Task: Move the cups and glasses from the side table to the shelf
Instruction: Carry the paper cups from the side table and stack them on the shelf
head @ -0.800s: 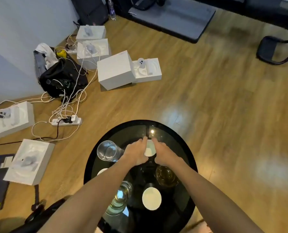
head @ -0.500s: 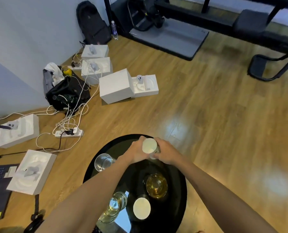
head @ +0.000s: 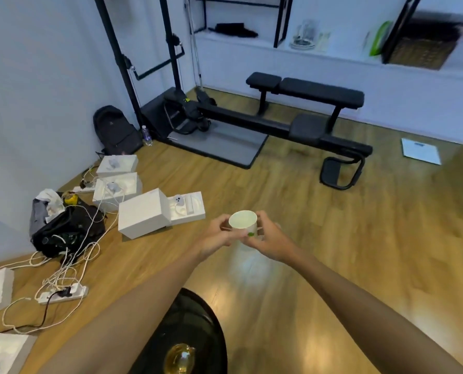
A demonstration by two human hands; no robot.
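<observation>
A small white cup [head: 243, 222] with a green mark on its side is held out in front of me, above the wooden floor. My left hand [head: 216, 237] grips it from the left and my right hand [head: 268, 238] grips it from the right, fingers curled round it. The black round side table [head: 198, 314] shows only at the bottom edge, with an amber glass [head: 179, 360] on it. The white wall shelf [head: 332, 54] runs along the far wall and holds a clear glass item [head: 304, 35].
A black weight bench [head: 305, 95] and a gym machine with its floor mat [head: 219, 144] stand between me and the shelf. White boxes [head: 144, 214], a black bag [head: 65, 230], cables and a power strip [head: 63, 292] litter the floor at left.
Both hands lifted the white cup off the side table and carried it forward. My view has tilted up, so the far wall and shelf are now visible and most of the table has dropped out.
</observation>
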